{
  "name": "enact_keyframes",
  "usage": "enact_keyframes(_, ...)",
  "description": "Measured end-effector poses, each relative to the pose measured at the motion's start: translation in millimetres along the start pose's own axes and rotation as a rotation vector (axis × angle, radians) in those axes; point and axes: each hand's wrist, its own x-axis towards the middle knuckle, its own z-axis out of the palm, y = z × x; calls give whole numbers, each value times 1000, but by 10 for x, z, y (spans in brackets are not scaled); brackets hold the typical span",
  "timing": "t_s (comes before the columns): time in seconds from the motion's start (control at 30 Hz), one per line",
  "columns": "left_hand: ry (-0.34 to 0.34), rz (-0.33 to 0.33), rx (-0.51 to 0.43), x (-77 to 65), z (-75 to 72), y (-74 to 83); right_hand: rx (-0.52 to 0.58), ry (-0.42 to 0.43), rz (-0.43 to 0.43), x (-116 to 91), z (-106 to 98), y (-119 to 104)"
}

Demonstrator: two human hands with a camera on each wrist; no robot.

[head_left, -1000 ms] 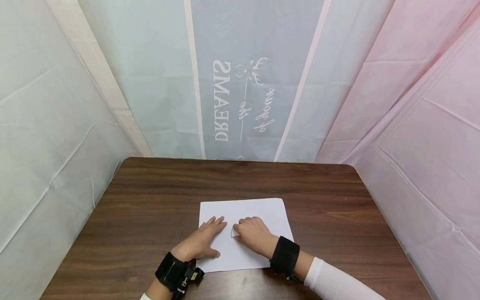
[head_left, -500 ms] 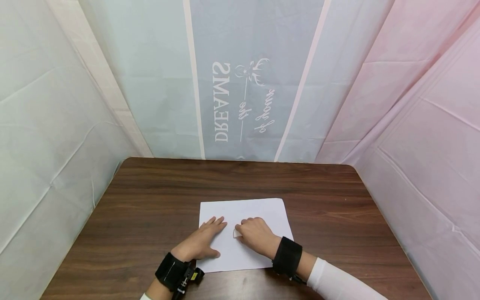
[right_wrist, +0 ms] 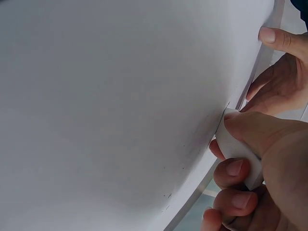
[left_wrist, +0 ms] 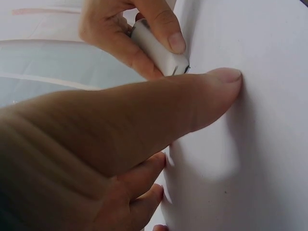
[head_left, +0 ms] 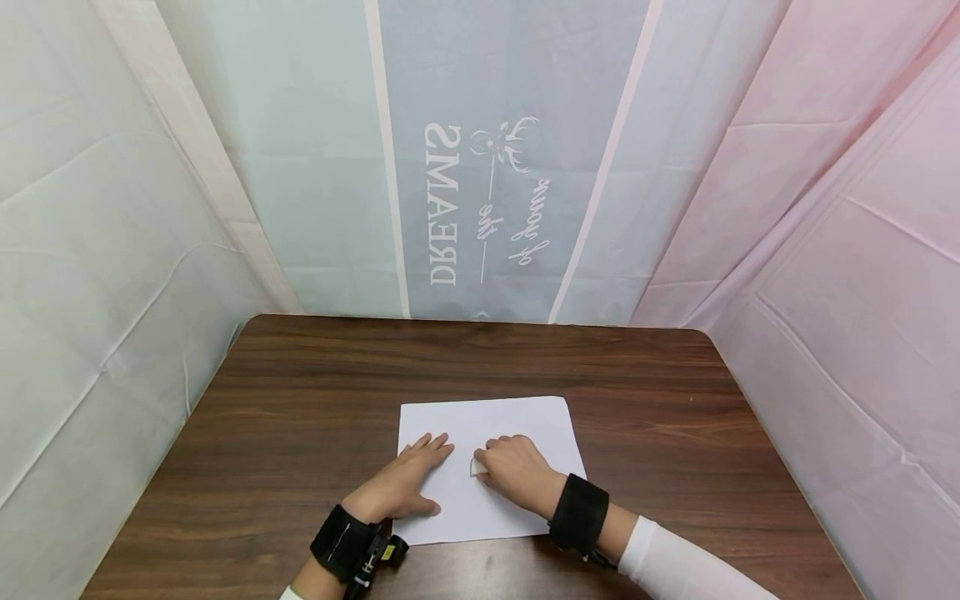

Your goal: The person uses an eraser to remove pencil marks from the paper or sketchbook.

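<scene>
A white sheet of paper (head_left: pixel 487 417) lies on the brown table. My left hand (head_left: pixel 397 487) rests on its left part, fingers spread and thumb held apart. Close to the middle of the sheet, my right hand (head_left: pixel 521 475) grips a small white eraser (right_wrist: pixel 238 147) between thumb and curled fingers. One end of the eraser is down at the paper, as the right wrist view shows. In the left wrist view the eraser (left_wrist: pixel 156 50) appears just beyond the left thumb (left_wrist: pixel 202 98). Most of its far end is hidden inside the right hand.
Small dark crumbs (right_wrist: pixel 168 195) lie scattered on the paper by the right hand. Black bands (head_left: pixel 579 512) with cameras sit on both wrists. Pale cloth (head_left: pixel 480 208) with mirrored lettering hangs behind the table (head_left: pixel 315 375), and more cloth hangs at both sides.
The right hand, with the eraser in its grip, has slid slightly to the right across the paper. The left hand and the sheet have stayed in place.
</scene>
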Motion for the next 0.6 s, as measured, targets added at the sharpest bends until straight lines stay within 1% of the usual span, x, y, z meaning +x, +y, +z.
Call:
enact_keyframes(0.23,-1,0,-1,3,13,-4,2,8,0,-32,-7,14)
enact_keyframes(0.6,-3,-8,-2,7,-7,2,2,15,3,-75,4,50)
